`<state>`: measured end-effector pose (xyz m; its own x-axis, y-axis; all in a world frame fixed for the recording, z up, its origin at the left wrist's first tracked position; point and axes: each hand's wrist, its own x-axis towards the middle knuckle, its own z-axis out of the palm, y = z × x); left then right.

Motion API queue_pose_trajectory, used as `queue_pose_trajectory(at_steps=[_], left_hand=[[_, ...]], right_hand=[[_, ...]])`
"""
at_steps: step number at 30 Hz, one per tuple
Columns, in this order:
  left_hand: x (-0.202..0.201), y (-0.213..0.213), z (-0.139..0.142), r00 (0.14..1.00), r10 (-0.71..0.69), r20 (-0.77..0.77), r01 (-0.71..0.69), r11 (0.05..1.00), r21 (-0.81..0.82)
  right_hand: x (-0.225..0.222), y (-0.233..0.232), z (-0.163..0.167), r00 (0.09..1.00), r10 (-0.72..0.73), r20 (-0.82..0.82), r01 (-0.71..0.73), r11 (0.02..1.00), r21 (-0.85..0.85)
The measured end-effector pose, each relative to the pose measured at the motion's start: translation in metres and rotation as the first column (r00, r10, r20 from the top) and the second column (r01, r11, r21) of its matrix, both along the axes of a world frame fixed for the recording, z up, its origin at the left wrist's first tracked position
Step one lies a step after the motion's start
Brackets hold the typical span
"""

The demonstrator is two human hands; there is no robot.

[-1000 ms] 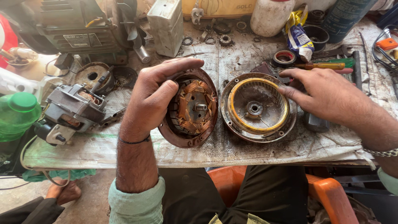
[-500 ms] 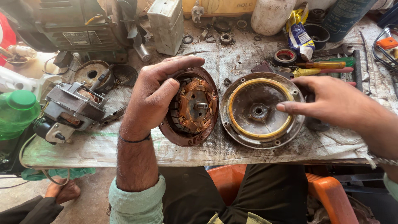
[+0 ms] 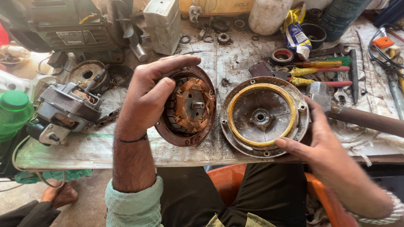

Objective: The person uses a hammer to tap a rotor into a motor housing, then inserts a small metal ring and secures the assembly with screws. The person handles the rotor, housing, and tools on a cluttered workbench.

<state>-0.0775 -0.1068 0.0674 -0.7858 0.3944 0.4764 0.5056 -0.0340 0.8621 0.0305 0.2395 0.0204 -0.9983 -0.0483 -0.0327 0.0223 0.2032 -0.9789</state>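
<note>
Right hand [image 3: 324, 145] has slid off the middle of the round cover plate [image 3: 264, 116] and now sits at its near-right rim, thumb along the near edge, fingers wrapped round the right side. Grip looks loose, not clamped; can't tell if it's lifting. Left hand [image 3: 147, 98] hasn't shifted: fingers spread and curled over the far-left rim of the motor housing [image 3: 187, 107], holding it tilted toward you so the inside shows.

Status as I read it: unit is already split. Housing w/ copper windings [image 3: 191, 105] and centre shaft exposed sits left of centre on the bench [image 3: 126, 145], touching the plate's left edge or just beside it. Plate lies flat, inner face up, yellow ring visible, near bench front edge. So opening is done; inspection or rework of windings looks in progress, reassembly not started.

Other bits: second small motor [image 3: 67, 111] far left, green-capped bottle [image 3: 14, 111] at left edge, screwdrivers [image 3: 320, 69] and tape roll [image 3: 282, 56] far right, hammer [image 3: 336, 107] just right of the plate.
</note>
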Motion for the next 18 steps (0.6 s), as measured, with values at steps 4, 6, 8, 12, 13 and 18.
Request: queue_pose_trajectory(at_steps=[4, 6, 8, 12, 13, 18], left_hand=[[-0.001, 0.0, -0.002, 0.998, -0.029, 0.058, 0.026, 0.998, 0.049], [-0.001, 0.0, -0.004, 0.998, -0.012, 0.062, 0.01, 0.999, 0.04], [-0.002, 0.0, -0.005, 0.998, -0.008, 0.063, 0.006, 0.999, 0.042], [-0.005, 0.006, -0.003, 0.994, 0.06, -0.091, -0.055, 0.997, 0.057], [-0.005, 0.007, -0.003, 0.981, 0.096, -0.172, -0.087, 0.994, 0.059], [0.015, 0.011, -0.011, 0.704, 0.691, -0.163, -0.71, 0.684, -0.167]], right_hand=[[0.008, -0.023, -0.008, 0.993, -0.091, -0.08, 0.074, 0.978, -0.195], [0.009, -0.03, -0.01, 0.987, -0.094, -0.132, 0.055, 0.96, -0.273], [0.01, -0.034, -0.012, 0.987, -0.129, -0.094, 0.092, 0.942, -0.324], [0.013, -0.033, -0.011, 0.97, -0.184, 0.16, 0.234, 0.89, -0.391], [0.014, -0.032, -0.011, 0.96, -0.176, 0.218, 0.255, 0.873, -0.417], [0.024, -0.026, -0.007, 0.962, -0.238, 0.133, 0.271, 0.775, -0.571]])
